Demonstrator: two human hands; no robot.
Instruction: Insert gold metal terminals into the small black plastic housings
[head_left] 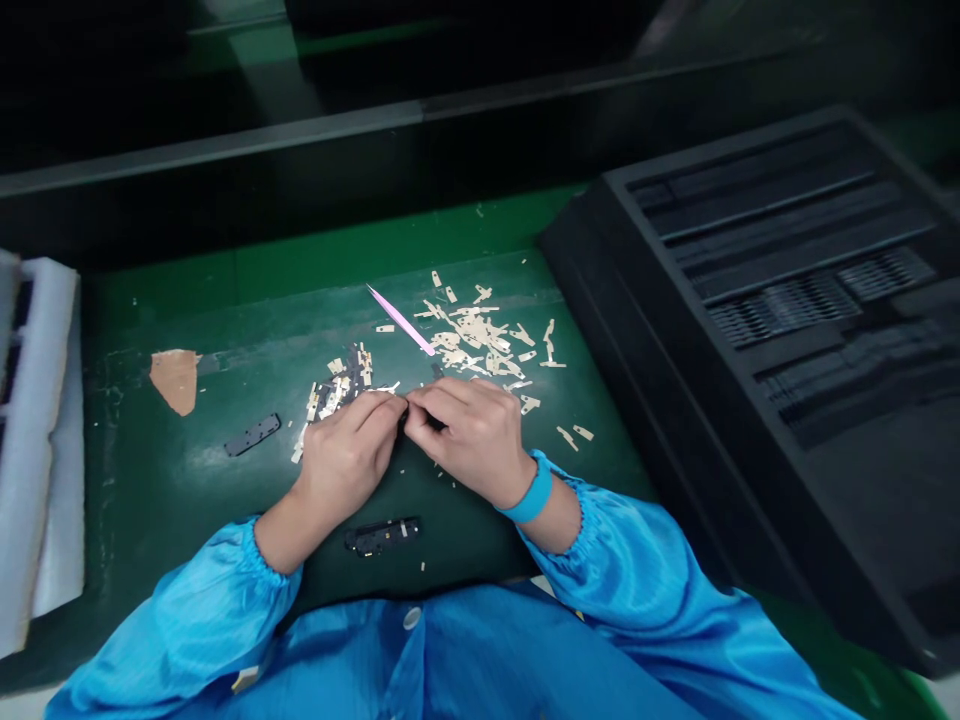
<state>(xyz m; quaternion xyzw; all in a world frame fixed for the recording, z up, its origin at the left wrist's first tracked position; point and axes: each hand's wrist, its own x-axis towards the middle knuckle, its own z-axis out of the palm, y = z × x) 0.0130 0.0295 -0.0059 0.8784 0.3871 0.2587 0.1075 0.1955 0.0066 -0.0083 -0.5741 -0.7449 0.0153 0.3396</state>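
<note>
My left hand (pixel 349 450) and my right hand (pixel 469 435) meet fingertip to fingertip over the dark green mat (pixel 187 470), fingers curled together on a small dark part that I cannot make out. A pink pointed tool (pixel 401 320) lies just beyond them. Several beige paper scraps (pixel 476 335) are scattered behind my right hand, and a smaller heap of scraps and dark parts (pixel 337 385) lies by my left fingers. A black flat part (pixel 382 535) lies between my wrists. Another black part (pixel 253 435) lies to the left.
A large black moulded tray (pixel 787 300) stands tilted at the right. White foam packing (pixel 34 440) lies at the left edge. A torn brown patch (pixel 176 378) shows on the mat. A dark rail (pixel 300 130) runs along the back.
</note>
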